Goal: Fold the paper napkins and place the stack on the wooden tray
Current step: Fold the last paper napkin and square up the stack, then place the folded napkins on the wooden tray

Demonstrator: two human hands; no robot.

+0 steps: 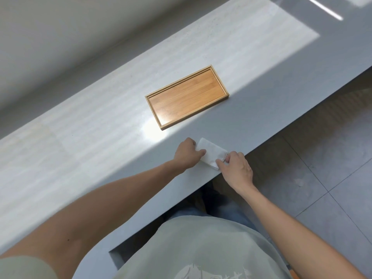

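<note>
Glossy grey counter [90, 125] with empty wooden tray [187, 97] and folded white napkin [211, 153].

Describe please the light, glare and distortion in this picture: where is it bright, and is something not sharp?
Head view: a broad pale reflection runs along the counter, with a hot glare spot just before the tray; the napkin between the left hand and right hand is nearly washed out; wide-angle lens tilts the counter's lines; the near shirt looks soft.

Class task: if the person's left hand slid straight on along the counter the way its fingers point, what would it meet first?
The left hand already touches the folded napkin; beyond it, probably the right hand at the far end.
</note>
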